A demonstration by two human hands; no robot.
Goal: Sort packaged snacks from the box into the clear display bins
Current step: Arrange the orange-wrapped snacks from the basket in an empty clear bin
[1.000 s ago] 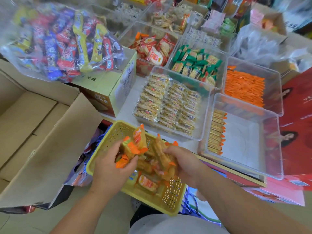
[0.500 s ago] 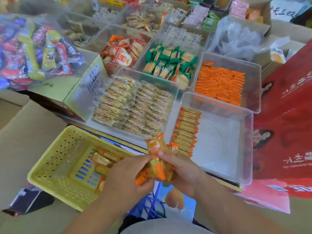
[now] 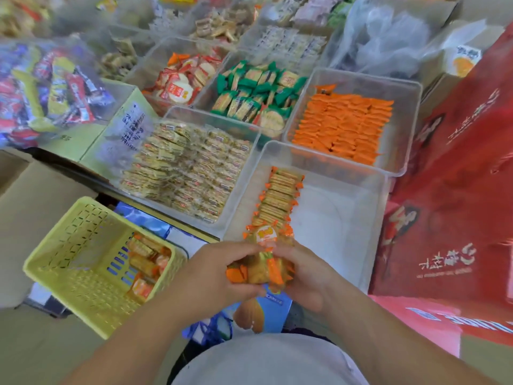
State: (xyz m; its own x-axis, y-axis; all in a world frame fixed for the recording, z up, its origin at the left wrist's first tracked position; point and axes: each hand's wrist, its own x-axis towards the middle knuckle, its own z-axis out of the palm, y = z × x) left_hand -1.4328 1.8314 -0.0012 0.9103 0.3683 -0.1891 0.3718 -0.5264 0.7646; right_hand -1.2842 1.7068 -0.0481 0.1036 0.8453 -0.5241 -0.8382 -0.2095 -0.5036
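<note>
Both hands hold one bunch of orange-ended cracker packets (image 3: 262,266) just in front of the near clear bin (image 3: 347,218). My left hand (image 3: 213,276) grips the bunch from the left and my right hand (image 3: 308,276) grips it from the right. Inside that bin a single row of the same packets (image 3: 279,198) stands along its left wall; the rest of its floor is bare. A yellow plastic basket (image 3: 80,268) at lower left holds a few more of these packets (image 3: 145,266) in its right corner.
Other clear bins hold pale cracker packs (image 3: 188,173), orange packets (image 3: 344,129), green-wrapped crackers (image 3: 255,98) and red round crackers (image 3: 183,79). A bag of mixed sweets (image 3: 47,87) lies on a carton at left. Red gift boxes (image 3: 455,190) stand at right. A brown cardboard box flap (image 3: 27,207) is at left.
Both hands lifted the bunch of packets out of the yellow basket and carried it right, up to the near edge of the near clear bin. The basket now lies well to the left.
</note>
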